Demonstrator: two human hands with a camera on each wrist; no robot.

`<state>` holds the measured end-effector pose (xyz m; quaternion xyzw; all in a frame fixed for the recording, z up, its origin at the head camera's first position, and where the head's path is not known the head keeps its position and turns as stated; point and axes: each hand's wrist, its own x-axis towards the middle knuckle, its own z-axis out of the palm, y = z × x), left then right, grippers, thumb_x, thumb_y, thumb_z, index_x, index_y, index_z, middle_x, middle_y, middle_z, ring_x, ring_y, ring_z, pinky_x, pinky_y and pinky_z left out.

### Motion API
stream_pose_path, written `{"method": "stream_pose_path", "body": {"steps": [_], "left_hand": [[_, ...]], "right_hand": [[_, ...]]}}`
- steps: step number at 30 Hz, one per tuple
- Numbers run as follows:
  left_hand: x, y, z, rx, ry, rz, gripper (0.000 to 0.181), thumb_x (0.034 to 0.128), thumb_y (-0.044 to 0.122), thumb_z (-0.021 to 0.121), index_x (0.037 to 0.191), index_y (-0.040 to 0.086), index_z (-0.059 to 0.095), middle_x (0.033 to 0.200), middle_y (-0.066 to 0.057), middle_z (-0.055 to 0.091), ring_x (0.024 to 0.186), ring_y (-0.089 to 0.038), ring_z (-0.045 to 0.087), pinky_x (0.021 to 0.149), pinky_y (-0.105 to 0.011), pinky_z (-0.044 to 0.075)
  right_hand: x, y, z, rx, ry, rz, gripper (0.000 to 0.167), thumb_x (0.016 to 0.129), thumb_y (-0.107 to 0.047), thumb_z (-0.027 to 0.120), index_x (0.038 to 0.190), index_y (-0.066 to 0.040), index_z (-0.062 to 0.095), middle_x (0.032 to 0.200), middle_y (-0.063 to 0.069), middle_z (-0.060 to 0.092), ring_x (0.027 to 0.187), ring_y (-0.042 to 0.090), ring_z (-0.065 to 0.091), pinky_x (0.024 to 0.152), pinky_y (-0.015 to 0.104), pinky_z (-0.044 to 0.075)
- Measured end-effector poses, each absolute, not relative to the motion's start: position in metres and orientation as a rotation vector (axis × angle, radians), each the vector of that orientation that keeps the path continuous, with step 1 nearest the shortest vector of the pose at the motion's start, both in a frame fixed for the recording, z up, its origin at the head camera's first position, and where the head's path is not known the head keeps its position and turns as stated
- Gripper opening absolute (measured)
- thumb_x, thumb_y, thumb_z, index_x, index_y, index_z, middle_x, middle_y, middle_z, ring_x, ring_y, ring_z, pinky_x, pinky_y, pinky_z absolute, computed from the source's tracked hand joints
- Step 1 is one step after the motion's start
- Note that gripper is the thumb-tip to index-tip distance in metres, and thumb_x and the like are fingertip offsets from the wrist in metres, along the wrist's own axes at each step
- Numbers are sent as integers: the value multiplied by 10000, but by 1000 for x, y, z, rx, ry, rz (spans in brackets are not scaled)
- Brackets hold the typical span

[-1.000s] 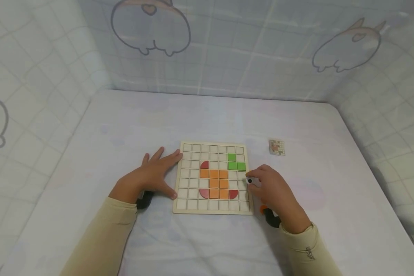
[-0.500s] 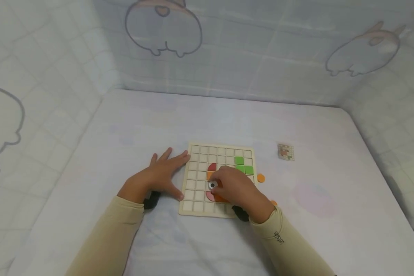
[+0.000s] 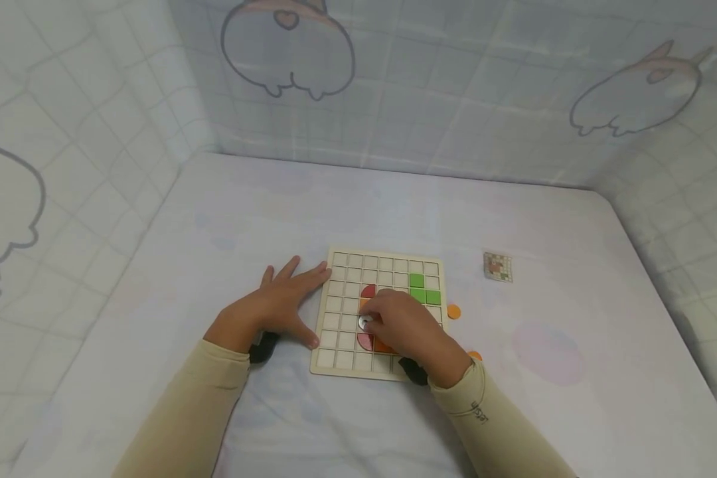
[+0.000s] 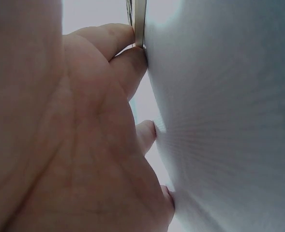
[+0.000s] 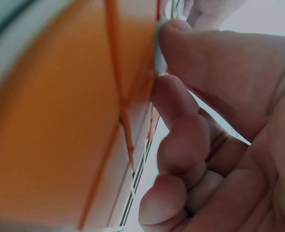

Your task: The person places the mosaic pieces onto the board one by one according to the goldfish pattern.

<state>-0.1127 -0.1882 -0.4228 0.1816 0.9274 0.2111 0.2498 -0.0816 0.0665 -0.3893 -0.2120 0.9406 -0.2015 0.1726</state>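
A wooden grid board (image 3: 340, 322) lies flat on the table. In the head view my left hand (image 3: 277, 304) is spread along its left side, thumb and fingertips touching the edge. The left wrist view shows fingers (image 4: 103, 41) against the board's rim. My right hand (image 3: 403, 325) reaches over the board and pinches a round white eye piece (image 3: 364, 323) at a square between the red quarter-round (image 3: 368, 291) and the pink quarter-round (image 3: 365, 341). In the right wrist view, the thumb and index finger hold its pale edge. That hand covers most of the orange squares (image 3: 384, 346).
Green squares (image 3: 417, 281) sit in the board's upper right. Orange discs (image 3: 454, 311) lie on the table right of the board, one partly behind the right wrist. A small printed pattern card (image 3: 498, 266) is farther back on the right.
My right hand has moved left from the board's right edge onto its middle, carrying the eye piece, which has since lowered slightly. The left hand keeps its place at the board.
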Motion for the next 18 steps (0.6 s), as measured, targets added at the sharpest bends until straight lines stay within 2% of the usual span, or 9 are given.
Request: {"method": "stream_pose_path", "body": {"steps": [5,12,18], "left_hand": [[-112,-188,-422,497,2519,577,1317,575,548,949,1636,304,207,1720,83,110,1586,-359,-97,1202,-703,-88],[-112,-187,-421,493,2515,560,1323,571,542,953,1637,282,213,1721,66,118,1584,-374,-85,1197,-711,-87],[-113,-189,-420,478,2524,562,1323,570,528,957,1637,275,217,1722,51,121,1582,-381,-88,1197,-709,-94]], "right_hand": [[-80,67,-390,-585,2674,-558,201,930,-167,728,1124,-173,782,1054,-44,708,951,128,622,902,342,543],[-76,72,-388,-676,2687,-530,212,936,-128,696,1114,-195,789,975,-62,656,874,95,579,806,280,531],[-74,97,-366,-543,2804,-596,301,940,-126,698,1236,-173,732,1018,-32,679,864,136,577,783,320,528]]}}
